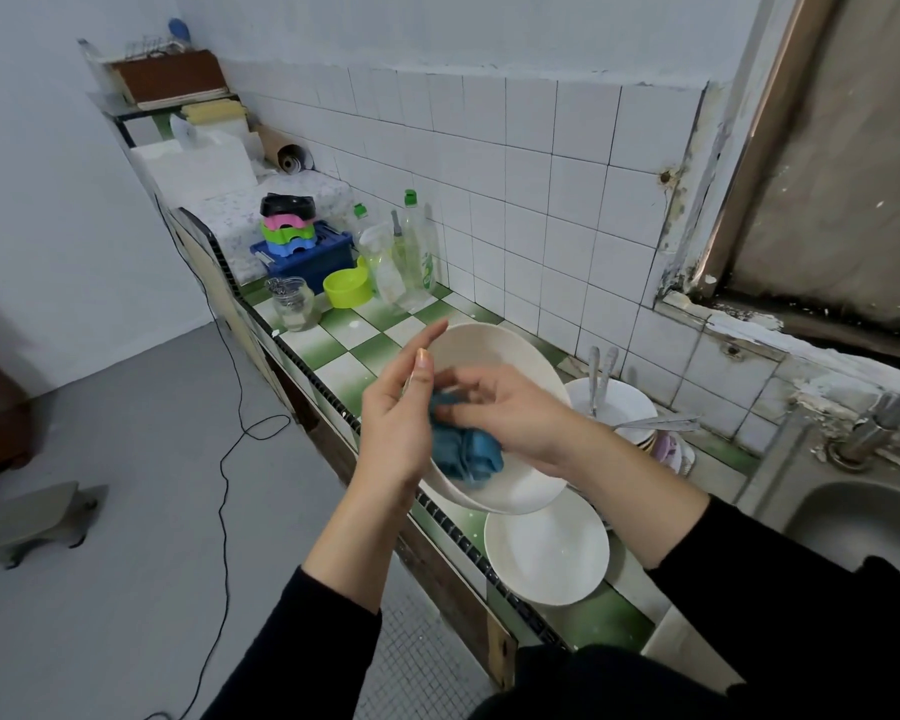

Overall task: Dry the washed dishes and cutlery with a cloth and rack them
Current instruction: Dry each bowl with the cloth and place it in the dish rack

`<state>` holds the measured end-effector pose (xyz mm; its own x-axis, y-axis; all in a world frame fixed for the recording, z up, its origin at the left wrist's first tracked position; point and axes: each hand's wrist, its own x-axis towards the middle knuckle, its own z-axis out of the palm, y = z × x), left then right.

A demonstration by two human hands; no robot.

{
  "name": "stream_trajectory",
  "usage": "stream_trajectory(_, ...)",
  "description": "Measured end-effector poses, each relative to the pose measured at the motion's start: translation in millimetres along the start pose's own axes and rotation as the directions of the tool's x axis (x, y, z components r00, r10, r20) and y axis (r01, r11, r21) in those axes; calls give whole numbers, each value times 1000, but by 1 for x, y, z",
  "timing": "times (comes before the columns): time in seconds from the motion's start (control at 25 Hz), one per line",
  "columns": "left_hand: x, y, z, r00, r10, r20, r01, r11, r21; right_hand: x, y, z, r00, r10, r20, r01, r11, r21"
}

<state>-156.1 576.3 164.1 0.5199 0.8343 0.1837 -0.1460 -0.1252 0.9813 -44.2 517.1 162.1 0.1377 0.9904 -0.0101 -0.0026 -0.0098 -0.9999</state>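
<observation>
Directly under right hand (510, 407): cloth (468, 452), bowl (494, 340)

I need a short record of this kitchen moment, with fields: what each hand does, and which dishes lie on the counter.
left hand: holds the white bowl tilted, by its rim
right hand: presses the blue cloth inside the bowl
below the bowl: white plate on the tiled counter
behind: stack of dishes with cutlery on it
stage: bowl being dried, not yet racked
</observation>
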Motion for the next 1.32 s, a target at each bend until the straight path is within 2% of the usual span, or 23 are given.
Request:
stream_trajectory(0.08, 5, -1, -8, 995, -66, -72, 67, 998, 6, -10, -6, -6, 948, 101, 301, -37, 977, -211)
stream_trajectory(0.12, 7, -1, -11, 987, -114, -109, 113, 993, -15, -14, -11, -12, 904, 168, 393, -18, 934, -358)
stream_trajectory(0.2, 8, -2, -12, 960, -216, -181, 212, 976, -41, -15, -19, -22, 872, 233, 431, 118, 754, -646)
stream_trajectory(0.24, 8, -3, -12, 948, -249, -199, 249, 968, -27, -14, -22, -25, 879, 213, 426, 184, 673, -717)
stream_trajectory(0.28, 8, -5, -12, 940, -280, -194, 283, 959, -10, -12, -25, -27, 885, 176, 431, 222, 654, -724)
stream_trajectory(0.36, 9, -8, -14, 944, -293, -151, 307, 949, 78, -8, -29, -36, 886, 105, 452, 227, 752, -619)
stream_trajectory(0.48, 2, -14, -24, 977, -213, -20, 212, 949, 233, -6, -34, -60, 908, 32, 418, 132, 924, -358)
stream_trajectory(0.56, -8, -21, -30, 979, -178, 100, 150, 960, 235, -6, -35, -74, 911, -14, 413, 121, 965, -233)
stream_trajectory(0.68, -16, -30, -36, 976, -68, 208, 14, 968, 252, -5, -34, -90, 898, -110, 426, 151, 986, -64)
stream_trajectory(0.8, -11, -24, -39, 957, 113, 269, -192, 937, 291, -5, -34, -105, 914, -157, 374, 141, 987, 71)
stream_trajectory(0.88, -8, -16, -36, 937, 193, 290, -262, 939, 221, -7, -38, -112, 933, -182, 310, 167, 983, 76)
stream_trajectory(0.96, -6, -10, -30, 927, 224, 299, -275, 951, 139, -11, -45, -114, 959, -206, 197, 209, 978, 4)
stream_trajectory(1.04, -5, -7, -24, 933, 241, 267, -272, 958, 87, -18, -55, -111, 969, -248, 13, 248, 958, -144)
stream_trajectory(1.16, -2, -7, -16, 958, 218, 184, -237, 968, 88, -29, -63, -93, 881, -409, -239, 322, 887, -330)
stream_trajectory(1.24, -1, -8, -10, 972, 198, 127, -212, 971, 108, -39, -55, -75, 850, -456, -264, 374, 875, -307)
stream_trajectory(1.32, 1, -9, -6, 979, 183, 90, -193, 975, 110, -50, -34, -54, 863, -451, -229, 371, 872, -320)
